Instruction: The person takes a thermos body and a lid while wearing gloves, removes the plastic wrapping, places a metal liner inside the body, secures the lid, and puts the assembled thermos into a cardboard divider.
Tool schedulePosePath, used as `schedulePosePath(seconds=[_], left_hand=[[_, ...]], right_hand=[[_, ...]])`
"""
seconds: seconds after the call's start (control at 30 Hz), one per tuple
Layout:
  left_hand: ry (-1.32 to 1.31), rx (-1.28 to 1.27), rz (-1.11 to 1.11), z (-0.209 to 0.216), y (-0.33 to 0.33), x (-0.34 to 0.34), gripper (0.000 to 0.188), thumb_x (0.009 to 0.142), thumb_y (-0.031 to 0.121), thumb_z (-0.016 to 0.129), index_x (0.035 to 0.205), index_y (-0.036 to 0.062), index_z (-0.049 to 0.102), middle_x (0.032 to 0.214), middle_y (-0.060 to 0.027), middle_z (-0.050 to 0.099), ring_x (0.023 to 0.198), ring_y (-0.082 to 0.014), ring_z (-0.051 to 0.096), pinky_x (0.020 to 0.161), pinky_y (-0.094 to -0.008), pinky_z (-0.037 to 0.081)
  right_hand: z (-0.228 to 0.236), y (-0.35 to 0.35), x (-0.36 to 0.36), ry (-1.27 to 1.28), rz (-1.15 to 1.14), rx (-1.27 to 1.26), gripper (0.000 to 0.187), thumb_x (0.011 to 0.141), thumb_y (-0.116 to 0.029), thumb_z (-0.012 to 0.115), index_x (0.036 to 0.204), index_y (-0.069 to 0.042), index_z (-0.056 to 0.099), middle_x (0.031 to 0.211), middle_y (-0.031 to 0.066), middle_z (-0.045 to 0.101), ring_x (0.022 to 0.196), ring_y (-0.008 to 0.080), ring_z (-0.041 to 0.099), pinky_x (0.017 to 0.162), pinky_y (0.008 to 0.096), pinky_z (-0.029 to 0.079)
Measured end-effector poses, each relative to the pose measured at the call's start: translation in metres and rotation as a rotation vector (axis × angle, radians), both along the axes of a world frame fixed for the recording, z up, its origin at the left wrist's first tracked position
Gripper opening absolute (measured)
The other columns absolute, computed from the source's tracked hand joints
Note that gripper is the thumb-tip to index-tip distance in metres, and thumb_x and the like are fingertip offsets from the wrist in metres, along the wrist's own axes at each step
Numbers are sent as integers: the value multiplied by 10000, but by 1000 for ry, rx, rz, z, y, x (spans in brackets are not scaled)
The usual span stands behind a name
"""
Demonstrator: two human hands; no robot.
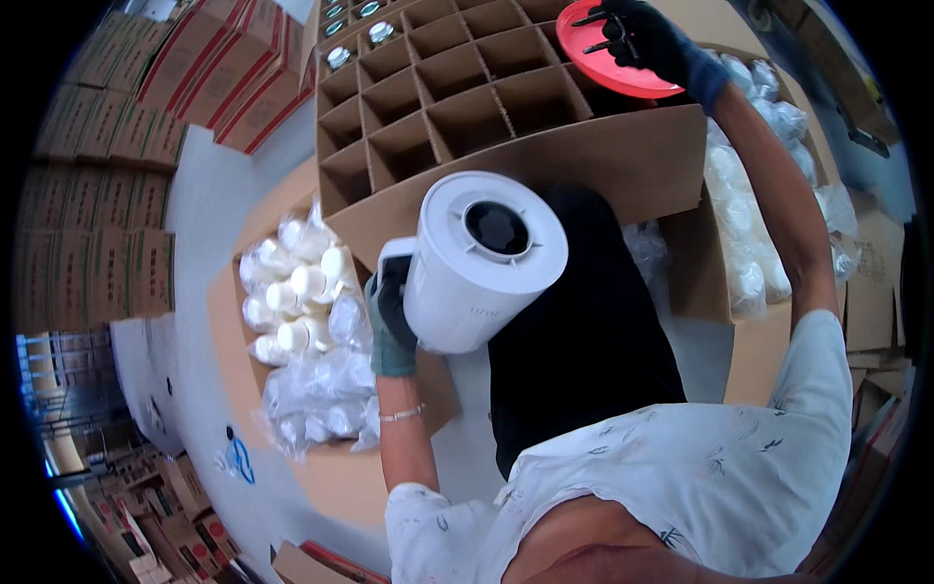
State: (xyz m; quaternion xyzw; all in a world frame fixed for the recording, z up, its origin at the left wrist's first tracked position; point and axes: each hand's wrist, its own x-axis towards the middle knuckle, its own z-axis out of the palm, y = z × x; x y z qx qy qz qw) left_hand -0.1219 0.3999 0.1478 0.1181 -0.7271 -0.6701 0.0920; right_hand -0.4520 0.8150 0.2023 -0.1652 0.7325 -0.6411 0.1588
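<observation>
Divided carton ahead; open box of bagged white jars left; stacked cartons along wall.

A dark teal fabric glove covers the left hand, a dark blue-black one the right hand; thin silver bracelet, short-sleeved white leaf-print shirt, black trousers.

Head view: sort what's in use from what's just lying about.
In use:
left hand gripping white jug
right hand holding red lid
divided carton

Lying about:
bagged white jugs
bagged items on the right
stacked boxes
</observation>
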Motion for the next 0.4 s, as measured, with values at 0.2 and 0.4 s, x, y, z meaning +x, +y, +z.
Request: schedulePosePath(seconds=[0.2,0.4], left_hand=[[-57,31,-72,1,0,-7,378,995,287,440,1038,-18,660,959,-89,682,861,-155,628,761,-319,486],[-26,136,-261,-3,-9,-13,391,992,323,460,1076,-1,662,992,-98,684,892,-164,633,824,-325,484]], right_hand=[[52,-85,170,808,380,20,545,771,-122,698,1282,-79,513,1160,123,599,997,265,622,837,355,537],[77,-100,217,1690,663,442,522,725,-263,732,1204,-145,561,1178,119,558,1132,339,547,892,435,513]])
